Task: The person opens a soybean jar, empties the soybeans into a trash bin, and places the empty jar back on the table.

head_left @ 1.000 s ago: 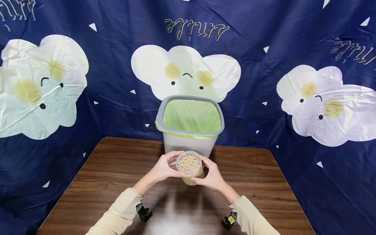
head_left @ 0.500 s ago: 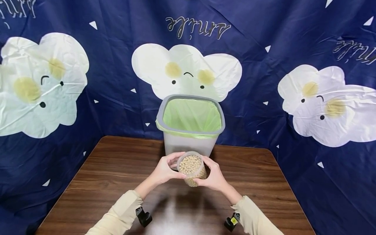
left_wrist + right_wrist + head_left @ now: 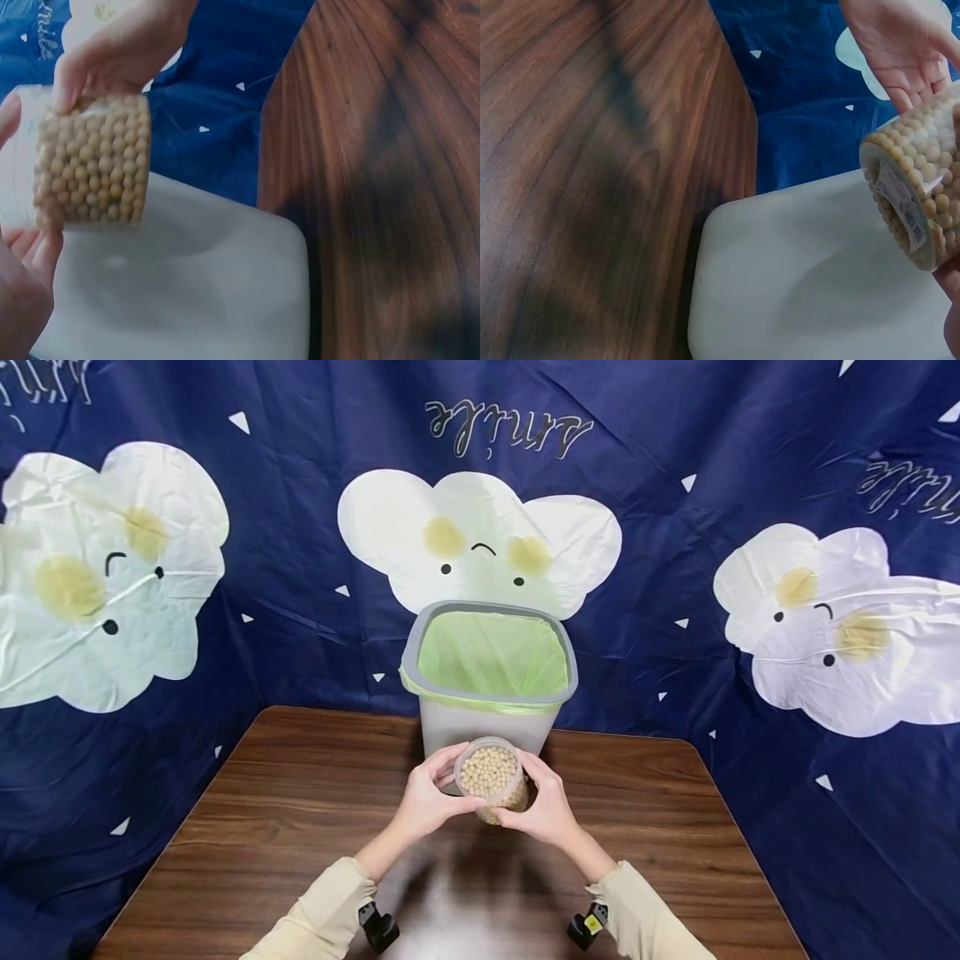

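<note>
A clear plastic jar (image 3: 489, 772) full of small round beige beans is held between both hands above the table. My left hand (image 3: 429, 797) grips its left side, with the thumb across the near side. From the right, my right hand (image 3: 546, 806) grips it in the same way. The left wrist view shows the beans (image 3: 94, 161) through the jar's wall. A printed label (image 3: 904, 206) shows at the jar's base in the right wrist view. I cannot tell whether a clear lid covers the jar's top.
Just beyond the jar stands a light grey bin (image 3: 480, 722), its grey rim (image 3: 495, 697) holding a green liner bag (image 3: 491, 652). Wood-grain table (image 3: 300, 793) lies beneath. Dark blue cloth (image 3: 300, 652) with printed clouds surrounds the table's back and sides.
Over the last half second the jar has shifted slightly away from me, toward the bin. Both hands keep their grip on it, and the left forearm has moved a little to the right.
</note>
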Tool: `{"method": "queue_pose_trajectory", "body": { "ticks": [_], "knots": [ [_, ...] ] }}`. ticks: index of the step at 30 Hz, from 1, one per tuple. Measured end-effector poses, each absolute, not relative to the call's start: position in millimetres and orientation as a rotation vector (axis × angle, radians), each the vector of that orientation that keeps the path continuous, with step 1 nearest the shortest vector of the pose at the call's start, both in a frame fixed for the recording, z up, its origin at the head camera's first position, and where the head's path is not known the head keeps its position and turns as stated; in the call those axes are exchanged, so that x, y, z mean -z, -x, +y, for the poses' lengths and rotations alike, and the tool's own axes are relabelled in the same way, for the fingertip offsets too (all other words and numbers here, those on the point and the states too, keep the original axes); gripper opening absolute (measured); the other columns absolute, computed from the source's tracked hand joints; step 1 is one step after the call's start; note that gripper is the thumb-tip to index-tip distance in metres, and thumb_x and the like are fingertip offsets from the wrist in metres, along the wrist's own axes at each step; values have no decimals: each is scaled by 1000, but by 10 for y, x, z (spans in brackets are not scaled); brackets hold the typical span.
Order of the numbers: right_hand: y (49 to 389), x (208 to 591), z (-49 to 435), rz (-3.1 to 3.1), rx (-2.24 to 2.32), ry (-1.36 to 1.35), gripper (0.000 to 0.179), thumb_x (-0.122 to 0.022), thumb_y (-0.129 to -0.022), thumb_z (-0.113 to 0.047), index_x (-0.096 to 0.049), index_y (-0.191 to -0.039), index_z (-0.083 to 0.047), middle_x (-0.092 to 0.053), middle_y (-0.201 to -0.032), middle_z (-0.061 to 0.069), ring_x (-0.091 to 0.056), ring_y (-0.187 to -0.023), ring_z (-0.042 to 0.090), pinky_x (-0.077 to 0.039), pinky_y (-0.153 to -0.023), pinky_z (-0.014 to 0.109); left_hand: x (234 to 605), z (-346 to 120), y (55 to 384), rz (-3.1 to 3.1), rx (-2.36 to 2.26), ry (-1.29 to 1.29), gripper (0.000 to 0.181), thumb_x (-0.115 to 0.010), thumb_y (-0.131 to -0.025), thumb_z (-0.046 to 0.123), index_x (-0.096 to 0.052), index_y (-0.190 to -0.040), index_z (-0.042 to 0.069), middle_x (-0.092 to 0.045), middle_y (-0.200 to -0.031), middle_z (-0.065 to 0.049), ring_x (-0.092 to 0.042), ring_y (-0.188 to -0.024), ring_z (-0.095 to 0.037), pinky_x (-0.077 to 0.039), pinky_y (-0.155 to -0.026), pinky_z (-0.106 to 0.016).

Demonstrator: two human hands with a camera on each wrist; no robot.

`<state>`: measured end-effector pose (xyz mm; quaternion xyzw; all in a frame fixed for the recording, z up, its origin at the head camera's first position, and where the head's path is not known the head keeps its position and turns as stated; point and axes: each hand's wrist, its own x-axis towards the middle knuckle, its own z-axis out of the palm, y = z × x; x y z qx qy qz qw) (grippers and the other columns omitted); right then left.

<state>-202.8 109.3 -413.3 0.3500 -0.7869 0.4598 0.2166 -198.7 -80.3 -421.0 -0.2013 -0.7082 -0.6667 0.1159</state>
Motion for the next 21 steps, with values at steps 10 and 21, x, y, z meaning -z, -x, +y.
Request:
{"method": "queue_pose_trajectory", "body": {
  "ticks": [10,21],
  "knots": [
    [2071,4100,1211,-2287,-1494,-1000,70,-78,-58,2,-49,-120,11,-57,-109,22,-56,-98,16,-50,-80,33,4302,-997,2214,-2089,2157,864,62,-75,-66,-9,-48,-122,-12,-51,-121,-29,-55,-109,-24,-47,-87,-35],
    [2080,4091,1245,-2270,-1422,-1160,72,-81,-57,1,-48,-119,12,-56,-112,23,-56,-101,27,-50,-82,33,4361,-1008,2221,-2082,2225,988,71,-77,-64,-6,-43,-125,-16,-48,-123,-32,-56,-107,-13,-47,-88,-33]
  ]
}}
